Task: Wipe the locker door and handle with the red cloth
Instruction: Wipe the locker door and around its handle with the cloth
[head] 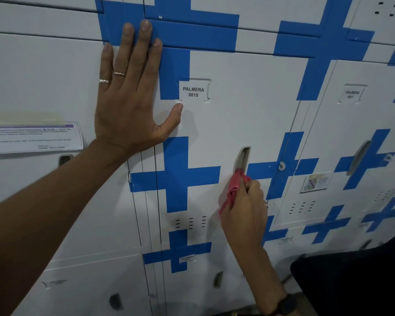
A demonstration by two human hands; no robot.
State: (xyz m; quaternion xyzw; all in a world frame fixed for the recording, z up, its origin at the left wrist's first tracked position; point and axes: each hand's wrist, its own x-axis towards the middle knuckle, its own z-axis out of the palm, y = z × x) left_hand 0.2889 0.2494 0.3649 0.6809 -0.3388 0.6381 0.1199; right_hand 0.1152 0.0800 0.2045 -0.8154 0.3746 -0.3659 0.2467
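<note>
Locker door [249,110], white with blue tape crosses and a label [193,92] reading PALMERA 0015, fills the middle of the view; its recessed handle slot [242,158] sits below and right of that label. Only the upper part of the slot shows, since the red cloth [233,190] is bunched against its lower end. The right hand [244,213] is closed around the cloth, fingers curled out of sight behind it, so much of the fabric is hidden. The left hand [130,92] lies flat and spread, holding nothing, left of the label, its fingertips over blue tape and its thumb just below the label's corner; two rings show on it. A neighbouring locker right of the label carries a similar tag [352,94], too blurred to read in full. Far left of the label, a taped paper notice [32,139] has text too small to make out. Vent slits [190,222] sit well below the label. A dark shape [351,283] cuts off the lower right corner, and I cannot tell what it is.
</note>
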